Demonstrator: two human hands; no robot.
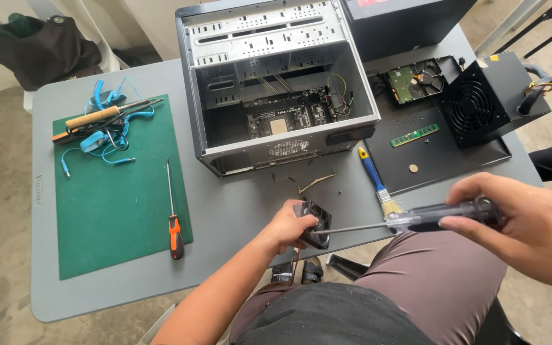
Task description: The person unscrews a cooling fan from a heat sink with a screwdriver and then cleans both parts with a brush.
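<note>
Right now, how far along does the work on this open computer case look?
Done: the black power supply box, hard drive and green memory stick lie outside the open grey computer case. In hand: the left hand holds a small black fan while the right hand drives a clear-handled screwdriver into it. Left: the motherboard sits inside.

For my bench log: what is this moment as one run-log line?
left hand: grips small black fan | right hand: holds clear-handled screwdriver, tip at fan | open computer case behind
</note>
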